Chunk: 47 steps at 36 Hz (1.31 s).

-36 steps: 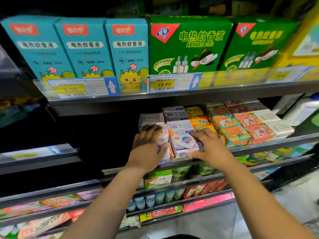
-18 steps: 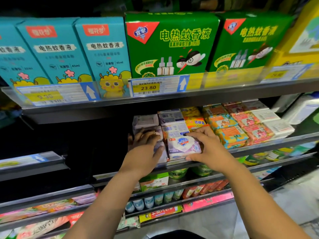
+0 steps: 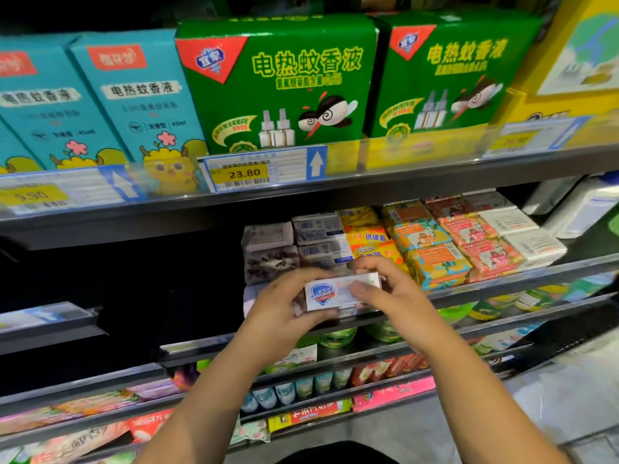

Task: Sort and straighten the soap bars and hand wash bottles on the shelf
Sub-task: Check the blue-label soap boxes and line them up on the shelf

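Soap shelf (image 3: 502,279): bars are packed in rows from its middle to the right end, with a dark gap at the left. White bottles (image 3: 582,209) stand at the far right end.

Grey stack (image 3: 269,252) is the last one before the gap, with nothing bracing its left side. The orange stacks (image 3: 432,259) look tight.

Both hands are at the front edge. My left hand (image 3: 278,313) is curled round one end of the white soap box (image 3: 331,293), and my right hand (image 3: 395,296) pinches the other end, thumb across the face. I cannot tell whether the box is resting on the edge.

Risks — my knuckles are close to the grey stack, so a nudge while seating the box could tip it into the gap. The carton looks glossy, and if the pinch slips it drops onto the lower shelves (image 3: 335,366).
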{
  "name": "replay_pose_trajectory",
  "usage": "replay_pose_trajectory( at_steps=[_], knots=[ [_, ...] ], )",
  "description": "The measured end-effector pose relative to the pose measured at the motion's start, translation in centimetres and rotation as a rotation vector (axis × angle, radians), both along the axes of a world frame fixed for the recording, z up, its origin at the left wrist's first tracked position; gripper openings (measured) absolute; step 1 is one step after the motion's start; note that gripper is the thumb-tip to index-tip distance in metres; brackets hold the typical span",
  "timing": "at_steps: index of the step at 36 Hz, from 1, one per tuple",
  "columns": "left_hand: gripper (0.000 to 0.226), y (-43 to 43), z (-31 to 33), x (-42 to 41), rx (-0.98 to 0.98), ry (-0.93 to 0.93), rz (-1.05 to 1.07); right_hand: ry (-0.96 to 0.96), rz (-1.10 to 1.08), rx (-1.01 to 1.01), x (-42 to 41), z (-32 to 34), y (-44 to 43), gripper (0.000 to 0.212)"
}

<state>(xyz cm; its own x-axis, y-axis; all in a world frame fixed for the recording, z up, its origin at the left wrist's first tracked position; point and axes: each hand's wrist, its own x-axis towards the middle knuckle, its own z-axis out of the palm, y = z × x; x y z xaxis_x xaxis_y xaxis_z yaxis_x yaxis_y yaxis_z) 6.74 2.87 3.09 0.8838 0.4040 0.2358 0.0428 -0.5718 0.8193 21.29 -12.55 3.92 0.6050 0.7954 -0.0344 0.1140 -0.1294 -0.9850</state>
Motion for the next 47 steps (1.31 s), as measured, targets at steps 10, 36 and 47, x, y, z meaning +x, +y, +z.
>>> replay_pose_trajectory(
  at_steps=[10, 36, 47],
  knots=[
    [0.03, -2.5, 1.4, 0.4, -0.498, -0.169, 0.09, 0.227, 0.011, 0.197, -0.3, 0.8, -1.2, 0.044],
    [0.06, -5.4, 0.7, -2.0, -0.629, -0.17, -0.032, 0.288, -0.065, 0.231, -1.4, 0.6, -3.3, 0.024],
    [0.037, -5.9, 1.8, -2.3, -0.654, -0.213, 0.125, 0.265, 0.054, 0.191, -0.9, -0.8, -3.6, 0.052]
  ],
)
